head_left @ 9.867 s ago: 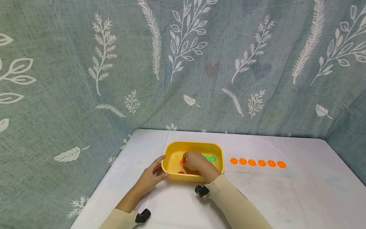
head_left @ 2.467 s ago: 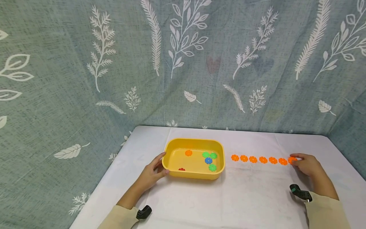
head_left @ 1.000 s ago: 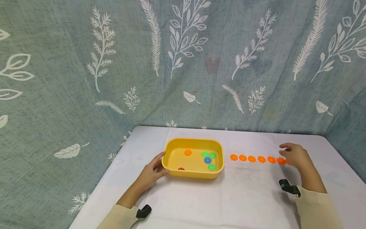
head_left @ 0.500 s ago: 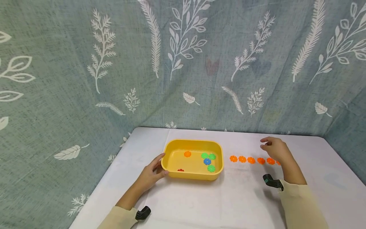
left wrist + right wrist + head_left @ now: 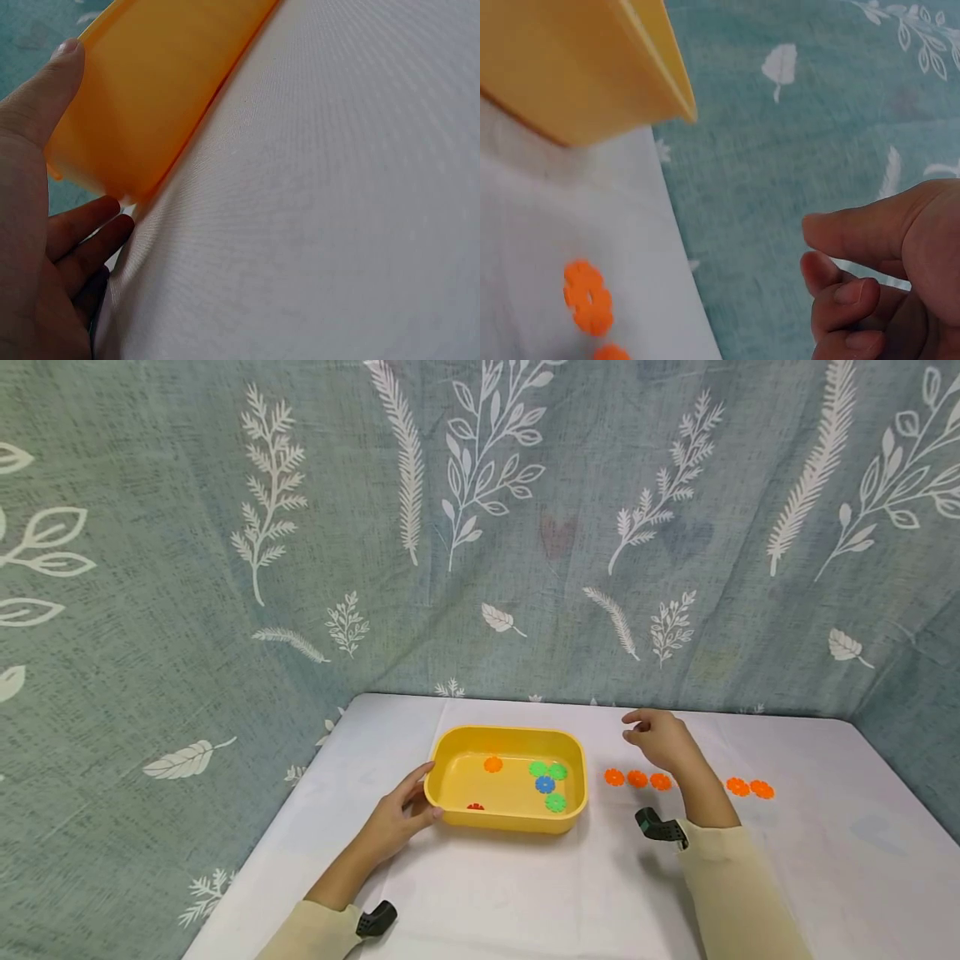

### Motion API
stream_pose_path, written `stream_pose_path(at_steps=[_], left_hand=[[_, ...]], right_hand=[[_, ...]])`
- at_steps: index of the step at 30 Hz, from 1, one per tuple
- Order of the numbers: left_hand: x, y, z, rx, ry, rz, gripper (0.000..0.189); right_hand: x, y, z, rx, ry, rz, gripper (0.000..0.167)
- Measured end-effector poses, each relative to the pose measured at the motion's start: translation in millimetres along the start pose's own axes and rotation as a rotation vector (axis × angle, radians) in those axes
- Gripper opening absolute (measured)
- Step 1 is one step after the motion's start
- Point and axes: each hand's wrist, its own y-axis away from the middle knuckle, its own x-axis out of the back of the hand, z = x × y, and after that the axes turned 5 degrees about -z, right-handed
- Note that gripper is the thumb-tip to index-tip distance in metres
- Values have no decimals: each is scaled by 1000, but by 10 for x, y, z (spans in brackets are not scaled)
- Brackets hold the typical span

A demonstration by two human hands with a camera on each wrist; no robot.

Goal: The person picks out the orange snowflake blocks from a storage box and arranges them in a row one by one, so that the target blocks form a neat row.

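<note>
A yellow plastic tub (image 5: 506,820) stands on the white cloth. My left hand (image 5: 392,817) holds its left end, thumb on the near corner and fingers at the side; the left wrist view shows the thumb (image 5: 56,82) against the wall. Inside lie an orange flower-shaped disc (image 5: 492,764), a blue one (image 5: 545,785), several green ones (image 5: 556,802) and a partly hidden red one (image 5: 476,807). My right hand (image 5: 663,742) hovers right of the tub, fingers loosely bent and holding nothing. Below it runs a row of orange flower-shaped discs (image 5: 614,777), its middle hidden by my wrist.
The white-covered table (image 5: 480,893) ends at a green leaf-print curtain (image 5: 525,652) behind and at both sides. White cloth shows to the right of the disc row. A black wrist camera (image 5: 660,827) is strapped on my right wrist, another (image 5: 377,920) on my left.
My right hand laid another orange disc at the row's right end, let go and moved left above the row towards the tub. My left hand stays at the tub.
</note>
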Motion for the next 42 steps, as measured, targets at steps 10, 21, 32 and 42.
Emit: stream_pose_path(at_steps=[10,21,32,42], left_hand=[[4,3,-7,-11,2,1,81],[-3,24,50,-9,8,1,81],[-13,17,21,-1,3,9,81],[-17,16,38,3,6,10,80]], right_hand=[[-282,-90,-333,77,-13,-8,33],[-686,-162,-690,145,26,-64,28],[-1057,-223,-939,216,55,-156,27],[-1334,-253,-1127,263,156,-207,28]])
